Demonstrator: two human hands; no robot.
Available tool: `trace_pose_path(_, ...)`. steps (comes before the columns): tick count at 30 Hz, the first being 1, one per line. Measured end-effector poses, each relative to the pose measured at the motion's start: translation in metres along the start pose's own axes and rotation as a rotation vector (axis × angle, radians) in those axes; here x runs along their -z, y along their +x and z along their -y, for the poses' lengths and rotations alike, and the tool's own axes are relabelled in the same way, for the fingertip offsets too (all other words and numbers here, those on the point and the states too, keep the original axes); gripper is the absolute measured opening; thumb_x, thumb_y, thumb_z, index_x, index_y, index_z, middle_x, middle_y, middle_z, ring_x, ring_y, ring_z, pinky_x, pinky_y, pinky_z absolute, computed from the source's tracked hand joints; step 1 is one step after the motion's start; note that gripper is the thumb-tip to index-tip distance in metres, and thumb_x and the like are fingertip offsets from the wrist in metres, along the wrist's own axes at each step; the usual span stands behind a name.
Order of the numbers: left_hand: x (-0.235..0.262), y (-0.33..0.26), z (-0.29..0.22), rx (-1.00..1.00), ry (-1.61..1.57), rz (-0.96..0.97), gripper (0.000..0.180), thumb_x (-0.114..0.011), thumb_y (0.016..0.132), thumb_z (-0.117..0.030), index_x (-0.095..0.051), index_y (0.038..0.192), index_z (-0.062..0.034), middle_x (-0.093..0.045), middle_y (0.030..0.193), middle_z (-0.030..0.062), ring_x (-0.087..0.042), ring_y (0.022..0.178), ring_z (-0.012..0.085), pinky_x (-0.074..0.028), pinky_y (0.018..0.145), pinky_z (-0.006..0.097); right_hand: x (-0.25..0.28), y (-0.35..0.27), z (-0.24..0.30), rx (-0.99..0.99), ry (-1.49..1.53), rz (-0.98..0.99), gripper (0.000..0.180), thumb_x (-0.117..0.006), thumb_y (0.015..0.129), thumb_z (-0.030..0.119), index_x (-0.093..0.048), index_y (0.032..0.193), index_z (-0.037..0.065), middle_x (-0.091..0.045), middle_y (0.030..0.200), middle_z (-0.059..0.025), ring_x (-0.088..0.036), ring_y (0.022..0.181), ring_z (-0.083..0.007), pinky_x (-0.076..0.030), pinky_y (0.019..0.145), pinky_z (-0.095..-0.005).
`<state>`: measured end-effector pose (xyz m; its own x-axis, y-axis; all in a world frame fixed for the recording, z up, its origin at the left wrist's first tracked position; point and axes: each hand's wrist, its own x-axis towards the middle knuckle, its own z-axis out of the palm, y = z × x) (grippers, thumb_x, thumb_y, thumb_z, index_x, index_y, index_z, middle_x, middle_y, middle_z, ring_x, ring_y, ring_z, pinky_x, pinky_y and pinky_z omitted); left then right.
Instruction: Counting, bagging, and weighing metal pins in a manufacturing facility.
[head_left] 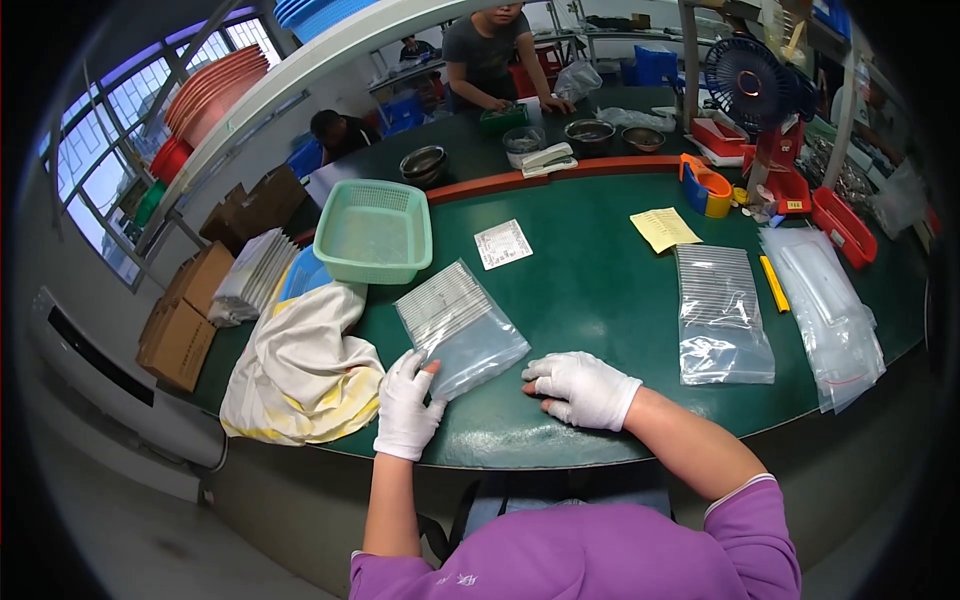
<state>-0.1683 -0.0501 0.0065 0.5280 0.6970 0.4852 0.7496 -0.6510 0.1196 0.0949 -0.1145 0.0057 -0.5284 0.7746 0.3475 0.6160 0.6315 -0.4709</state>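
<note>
A clear zip bag (462,325) lies tilted on the green table left of centre, with a row of thin pale sticks in its far part. My left hand (406,408), in a white glove with bare fingertips showing, is at the bag's near left corner. Its thumb and fingers are apart, and one fingertip touches or overlaps the bag's edge. Right of the bag, my right hand (583,390), gloved alike, rests on the table near its front edge. Its fingers are slightly bent and spread, with nothing in them. A similar filled bag (722,315) lies farther right.
A stack of clear bags (825,310) and a yellow cutter (773,284) lie at the right. Behind are a yellow note (664,229), a tape dispenser (706,186) and a fan (752,82). A green basket (374,268) and white cloth (300,365) stand left. Another person works opposite.
</note>
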Motion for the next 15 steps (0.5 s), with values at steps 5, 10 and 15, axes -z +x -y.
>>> trace_pose_path(5, -0.016, 0.007, 0.007, -0.073, -0.097, -0.116, 0.023, -0.066, 0.066, -0.011, -0.062, 0.088, -0.0078, -0.059, 0.095, 0.0088, -0.055, 0.092, 0.03, -0.046, 0.076, 0.037, -0.004, 0.001, -0.002, 0.034, -0.023, -0.046, 0.024, -0.058, 0.071, 0.011, -0.06, 0.093, 0.001, -0.057, 0.101, -0.0117, -0.054, 0.094, -0.0273, -0.045, 0.081, -0.0349)
trace_pose_path(10, -0.019, 0.007, 0.013, -0.09, -0.159, -0.121, 0.02, -0.064, 0.069, -0.013, -0.062, 0.087, -0.0055, -0.059, 0.095, 0.0107, -0.055, 0.093, 0.0305, -0.045, 0.077, 0.037, -0.001, 0.002, -0.007, 0.007, 0.041, -0.009, 0.023, -0.059, 0.071, 0.008, -0.06, 0.093, 0.0, -0.057, 0.104, -0.0149, -0.053, 0.098, -0.0293, -0.044, 0.084, -0.035)
trace_pose_path(15, -0.016, 0.011, 0.004, -0.087, -0.195, -0.06, 0.042, -0.072, 0.059, -0.02, -0.058, 0.094, -0.0025, -0.055, 0.105, 0.0139, -0.051, 0.098, 0.0328, -0.042, 0.082, 0.038, 0.015, 0.0, -0.014, -0.021, -0.128, -0.229, 0.023, -0.06, 0.068, 0.009, -0.061, 0.09, 0.002, -0.058, 0.098, -0.0115, -0.055, 0.091, -0.0269, -0.046, 0.078, -0.0341)
